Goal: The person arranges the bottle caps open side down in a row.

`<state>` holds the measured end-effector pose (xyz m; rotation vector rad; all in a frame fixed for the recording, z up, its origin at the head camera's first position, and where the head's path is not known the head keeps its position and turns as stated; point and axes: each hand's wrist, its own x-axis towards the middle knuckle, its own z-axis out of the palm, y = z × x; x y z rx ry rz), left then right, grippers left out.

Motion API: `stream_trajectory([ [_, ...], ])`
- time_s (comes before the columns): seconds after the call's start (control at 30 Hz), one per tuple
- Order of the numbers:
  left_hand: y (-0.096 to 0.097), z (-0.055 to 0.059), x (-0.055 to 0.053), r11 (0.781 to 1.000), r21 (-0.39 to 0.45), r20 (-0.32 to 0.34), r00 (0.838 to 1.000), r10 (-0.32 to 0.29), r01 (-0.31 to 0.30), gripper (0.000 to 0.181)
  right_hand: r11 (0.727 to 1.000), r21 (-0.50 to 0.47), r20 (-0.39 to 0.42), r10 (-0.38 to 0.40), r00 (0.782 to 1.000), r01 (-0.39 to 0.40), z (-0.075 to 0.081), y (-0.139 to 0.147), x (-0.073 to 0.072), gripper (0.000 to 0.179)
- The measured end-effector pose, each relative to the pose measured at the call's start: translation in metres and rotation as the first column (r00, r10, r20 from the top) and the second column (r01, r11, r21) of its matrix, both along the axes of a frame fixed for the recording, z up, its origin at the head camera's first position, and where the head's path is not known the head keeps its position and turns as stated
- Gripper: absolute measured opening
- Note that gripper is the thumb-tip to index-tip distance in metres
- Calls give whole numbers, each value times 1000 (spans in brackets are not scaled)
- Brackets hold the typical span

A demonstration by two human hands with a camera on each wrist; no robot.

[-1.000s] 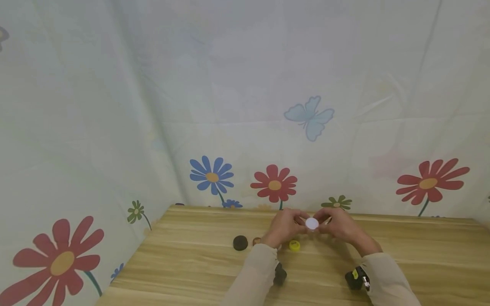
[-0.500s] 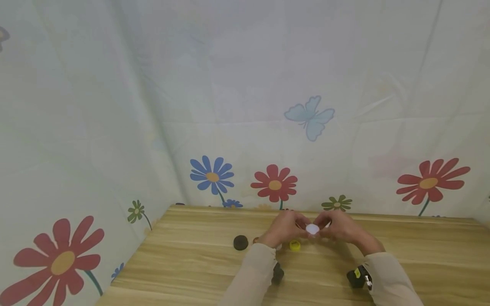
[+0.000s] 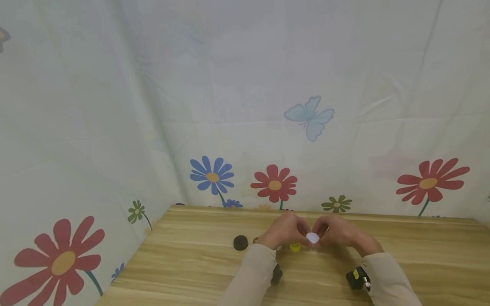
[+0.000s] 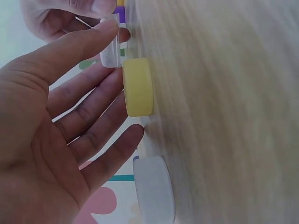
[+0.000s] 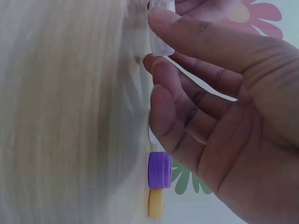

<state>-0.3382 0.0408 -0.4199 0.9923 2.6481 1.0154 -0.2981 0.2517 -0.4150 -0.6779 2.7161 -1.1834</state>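
Observation:
Both hands meet at a small translucent white bottle cap (image 3: 312, 238) close over the wooden table (image 3: 183, 272). My left hand (image 3: 288, 230) pinches its left side, the thumb on the rim in the left wrist view, where the cap (image 4: 110, 49) stands on edge. From the other side my right hand (image 3: 337, 230) pinches the same cap (image 5: 161, 39) between thumb and fingers. A ribbed yellow cap (image 4: 138, 87) stands close by the left hand's fingers; a white cap (image 4: 155, 189) is beyond the little finger. The left hand partly covers the yellow cap in the head view.
A black round cap (image 3: 240, 242) lies left of the hands, with a brown cap (image 3: 255, 240) partly hidden by the left wrist. The right wrist view shows a purple cap (image 5: 160, 170) and an orange cap (image 5: 155, 204). A flowered curtain (image 3: 245, 106) hangs behind the table.
Both hands have come down slightly toward the table with the white cap, and its face has tilted. The left hand now overlaps more of the yellow cap.

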Motion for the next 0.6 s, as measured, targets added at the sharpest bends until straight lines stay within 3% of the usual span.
stream_trajectory([
  [0.13, -1, 1, 2, 999, -32, -1, 1000, -3, 3, 17, 1000, 3, 35, -6, 999, 6, 1, -2, 2, 25],
  [0.37, -2, 1, 2, 993, -119, -74, 997, -27, 18, 18, 999, 23, 76, -25, 997, 23, 2, -6, 6, 29],
  [0.6, -1, 4, 3, 988, -153, -76, 996, -39, 27, 19, 1000, 13, 80, -21, 997, 20, 1, -6, 8, 30],
])
